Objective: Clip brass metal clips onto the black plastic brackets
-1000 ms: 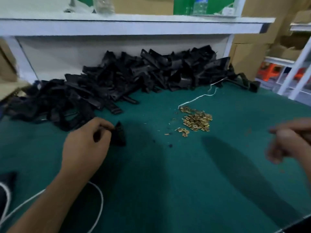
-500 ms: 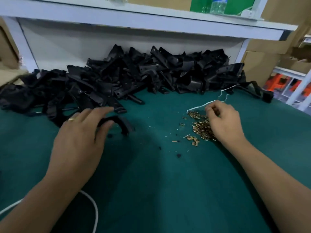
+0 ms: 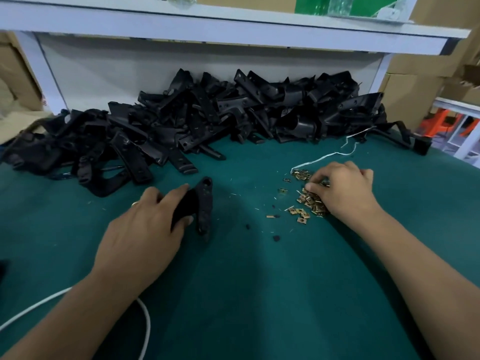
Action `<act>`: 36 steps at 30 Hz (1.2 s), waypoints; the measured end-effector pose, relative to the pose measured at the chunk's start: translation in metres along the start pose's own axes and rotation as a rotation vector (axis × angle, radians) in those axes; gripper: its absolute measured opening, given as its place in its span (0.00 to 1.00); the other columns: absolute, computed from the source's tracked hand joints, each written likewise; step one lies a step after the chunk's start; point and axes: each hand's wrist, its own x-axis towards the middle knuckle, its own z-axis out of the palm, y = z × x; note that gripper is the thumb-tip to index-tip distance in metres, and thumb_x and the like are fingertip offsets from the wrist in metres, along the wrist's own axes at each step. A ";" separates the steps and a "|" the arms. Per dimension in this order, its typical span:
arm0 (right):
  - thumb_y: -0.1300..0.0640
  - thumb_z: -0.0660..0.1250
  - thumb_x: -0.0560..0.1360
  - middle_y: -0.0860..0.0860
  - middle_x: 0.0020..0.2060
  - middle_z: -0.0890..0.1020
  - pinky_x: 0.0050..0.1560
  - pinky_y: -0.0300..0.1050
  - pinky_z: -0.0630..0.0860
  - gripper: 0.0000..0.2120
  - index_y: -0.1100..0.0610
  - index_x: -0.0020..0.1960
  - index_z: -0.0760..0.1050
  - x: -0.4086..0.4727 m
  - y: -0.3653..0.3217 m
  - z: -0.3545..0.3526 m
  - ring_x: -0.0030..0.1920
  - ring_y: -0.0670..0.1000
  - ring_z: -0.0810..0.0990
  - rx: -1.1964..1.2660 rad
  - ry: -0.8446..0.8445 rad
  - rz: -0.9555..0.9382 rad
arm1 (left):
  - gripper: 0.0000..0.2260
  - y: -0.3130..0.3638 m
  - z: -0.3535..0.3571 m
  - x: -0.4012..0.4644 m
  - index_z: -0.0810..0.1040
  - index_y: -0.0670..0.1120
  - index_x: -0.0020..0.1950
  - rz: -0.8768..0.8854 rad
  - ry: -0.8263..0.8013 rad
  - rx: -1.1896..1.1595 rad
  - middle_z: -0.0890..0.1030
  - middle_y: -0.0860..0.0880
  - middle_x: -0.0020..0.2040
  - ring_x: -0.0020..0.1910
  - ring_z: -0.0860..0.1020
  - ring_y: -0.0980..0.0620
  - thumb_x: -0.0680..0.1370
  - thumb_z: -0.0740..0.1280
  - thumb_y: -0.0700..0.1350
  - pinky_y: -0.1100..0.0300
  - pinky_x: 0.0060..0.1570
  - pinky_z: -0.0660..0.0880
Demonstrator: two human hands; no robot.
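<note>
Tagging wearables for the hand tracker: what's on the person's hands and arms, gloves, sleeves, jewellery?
Both hands are bare, with no gloves. The left hand has a thin gold-coloured ring on one finger. The right hand shows no ring or watch. Both forearms are uncovered as far as the frame shows; no sleeves, wristbands or markings are visible.

The left hand [image 3: 145,229] grips a black plastic bracket [image 3: 204,203] lying on the green desk [image 3: 259,294], fingers curled over it and thumb under its near side. The right hand [image 3: 342,190] rests on a small heap of brass clips [image 3: 309,201], fingertips [image 3: 310,187] curled down into them; whether one is pinched cannot be told. A large pile of black brackets [image 3: 207,120] lies along the desk's far edge under a white shelf [image 3: 233,27]. A white cord [image 3: 145,320] loops near the left forearm.
</note>
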 end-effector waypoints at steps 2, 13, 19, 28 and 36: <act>0.47 0.75 0.77 0.39 0.43 0.76 0.52 0.47 0.52 0.06 0.44 0.42 0.80 -0.001 -0.001 -0.001 0.52 0.47 0.66 0.018 -0.022 -0.016 | 0.25 0.000 0.000 0.000 0.60 0.64 0.77 0.045 -0.005 -0.045 0.69 0.56 0.51 0.40 0.71 0.54 0.80 0.61 0.60 0.58 0.31 0.68; 0.56 0.70 0.82 0.47 0.40 0.86 0.40 0.35 0.75 0.04 0.52 0.50 0.75 -0.018 -0.038 -0.017 0.38 0.43 0.81 0.636 -0.059 -0.044 | 0.28 0.005 -0.007 -0.003 0.56 0.71 0.78 0.093 0.036 -0.270 0.70 0.59 0.48 0.39 0.74 0.57 0.77 0.54 0.66 0.56 0.34 0.74; 0.71 0.75 0.73 0.64 0.46 0.86 0.47 0.42 0.83 0.07 0.68 0.51 0.81 -0.047 -0.093 -0.005 0.42 0.53 0.85 1.272 -0.339 -0.117 | 0.29 0.011 -0.003 -0.003 0.51 0.70 0.79 0.139 0.020 -0.240 0.70 0.57 0.48 0.38 0.73 0.54 0.79 0.55 0.63 0.52 0.33 0.77; 0.60 0.78 0.69 0.63 0.53 0.87 0.59 0.45 0.82 0.14 0.63 0.53 0.86 -0.058 -0.108 0.002 0.55 0.58 0.87 1.566 -0.510 -0.012 | 0.29 0.006 0.000 -0.002 0.50 0.70 0.80 0.145 0.030 -0.226 0.69 0.56 0.48 0.40 0.73 0.54 0.80 0.57 0.59 0.53 0.36 0.77; 0.67 0.77 0.67 0.64 0.47 0.87 0.51 0.46 0.84 0.10 0.64 0.48 0.84 -0.059 -0.111 0.000 0.48 0.57 0.88 1.571 -0.399 -0.008 | 0.29 0.010 -0.005 -0.004 0.50 0.72 0.78 0.161 -0.014 -0.293 0.71 0.56 0.51 0.45 0.75 0.52 0.79 0.56 0.61 0.48 0.44 0.79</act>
